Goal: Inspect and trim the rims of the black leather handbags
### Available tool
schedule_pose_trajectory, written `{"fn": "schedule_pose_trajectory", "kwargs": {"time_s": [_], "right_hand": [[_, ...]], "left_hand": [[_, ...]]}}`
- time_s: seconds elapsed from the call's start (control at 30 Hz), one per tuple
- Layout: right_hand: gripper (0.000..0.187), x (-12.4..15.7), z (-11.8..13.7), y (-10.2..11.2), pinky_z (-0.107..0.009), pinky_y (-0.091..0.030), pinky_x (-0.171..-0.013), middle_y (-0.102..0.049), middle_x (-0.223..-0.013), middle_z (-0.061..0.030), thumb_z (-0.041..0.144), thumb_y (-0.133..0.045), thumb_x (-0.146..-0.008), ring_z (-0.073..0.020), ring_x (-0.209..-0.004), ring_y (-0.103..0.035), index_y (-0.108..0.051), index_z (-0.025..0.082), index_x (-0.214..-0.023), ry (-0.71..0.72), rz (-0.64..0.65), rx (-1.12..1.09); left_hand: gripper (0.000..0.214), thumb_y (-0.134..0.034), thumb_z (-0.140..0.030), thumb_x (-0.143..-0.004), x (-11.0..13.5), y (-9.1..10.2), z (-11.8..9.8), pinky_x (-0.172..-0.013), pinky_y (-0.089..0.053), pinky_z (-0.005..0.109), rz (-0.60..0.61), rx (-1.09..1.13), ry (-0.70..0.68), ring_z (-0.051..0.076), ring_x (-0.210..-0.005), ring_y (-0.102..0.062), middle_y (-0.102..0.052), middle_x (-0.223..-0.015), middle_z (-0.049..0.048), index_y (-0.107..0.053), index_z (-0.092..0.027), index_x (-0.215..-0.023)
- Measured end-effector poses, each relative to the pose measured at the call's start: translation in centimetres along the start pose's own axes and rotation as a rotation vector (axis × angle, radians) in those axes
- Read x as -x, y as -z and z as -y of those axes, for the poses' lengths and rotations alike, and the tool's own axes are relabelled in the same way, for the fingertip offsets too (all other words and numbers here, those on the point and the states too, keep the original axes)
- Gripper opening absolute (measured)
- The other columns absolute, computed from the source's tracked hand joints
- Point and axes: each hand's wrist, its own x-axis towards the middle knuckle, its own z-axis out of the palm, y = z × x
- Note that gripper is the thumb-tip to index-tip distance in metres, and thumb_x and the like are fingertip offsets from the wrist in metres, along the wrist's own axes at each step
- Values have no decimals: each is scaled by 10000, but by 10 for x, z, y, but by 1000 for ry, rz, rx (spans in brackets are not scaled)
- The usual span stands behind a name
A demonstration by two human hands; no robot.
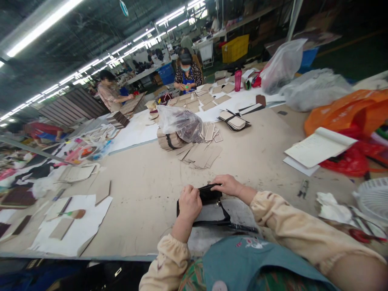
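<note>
A black leather-like piece (209, 195), which looks like part of a bag or wallet with a small metal zip pull, lies at the table's near edge in front of me. My left hand (189, 203) is closed on its left side, fingers curled over the edge. My right hand (227, 185) grips its far right edge, thumb and fingers pinched together. Below the hands, black strips frame a grey-white panel (209, 213). The left palm hides part of the piece.
Beyond my hands lie beige card pieces (201, 155) and a plastic bag (182, 121). Left is white paper (100, 206) with a brush (77, 214). Right are a notepad (318, 147), metal clippers (303, 188) and a white basket (374, 198). Co-workers (189, 74) work across the table.
</note>
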Motion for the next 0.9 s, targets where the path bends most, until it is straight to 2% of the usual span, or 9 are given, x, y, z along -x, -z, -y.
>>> {"fn": "schedule_pose_trajectory", "kwargs": {"time_s": [0.1,0.23,0.33,0.4,0.6,0.73,0.9], "right_hand": [[267,-1,-3,-2,-242,-440,-696,-668,-775,-38,411,-544,-810,-146,-751,-591,-696,198,-861,32,-16,12],[265,-2,0,0,-240,-427,-666,-633,-723,-39,388,-516,-831,-143,-722,-564,-682,182,-823,61,-23,69],[273,-2,3,1,-236,-415,-649,-606,-691,-32,375,-491,-847,-137,-698,-544,-670,177,-791,72,-16,101],[285,-1,5,2,-235,-411,-652,-600,-689,-30,374,-470,-859,-133,-698,-538,-665,180,-784,81,-10,111],[306,7,10,4,-231,-404,-646,-591,-683,-30,377,-440,-873,-131,-689,-527,-661,183,-788,113,17,135],[311,12,11,4,-230,-410,-642,-591,-686,-31,380,-428,-880,-132,-691,-530,-666,184,-843,111,9,146],[307,14,12,7,-244,-428,-672,-622,-760,-47,423,-472,-852,-147,-747,-548,-659,199,-945,131,-7,178]], "left_hand": [[182,-428,-174,-834,-2,-2,2,-768,-420,316,-56,22,-30,184,-825,-487,-519,-869,68,-590,-191,-753],[142,-472,-178,-811,-5,2,3,-796,-420,356,-66,54,-72,196,-860,-492,-527,-953,76,-600,-188,-751],[97,-567,-272,-771,-6,4,4,-842,-401,412,-53,89,-89,239,-969,-475,-523,-1071,80,-614,-192,-742],[142,-621,-339,-733,-6,1,6,-846,-398,431,-39,110,-89,260,-1009,-464,-527,-1106,78,-627,-197,-732],[159,-484,-238,-839,-7,-11,11,-920,-370,403,54,205,-181,173,-907,-558,-634,-994,43,-622,-201,-769],[132,-472,-231,-843,-10,-12,14,-948,-342,395,103,226,-233,157,-890,-582,-657,-965,25,-590,-203,-790],[100,-475,-207,-830,-16,-12,16,-985,-301,391,129,229,-235,139,-848,-585,-659,-883,9,-559,-195,-778]]}}
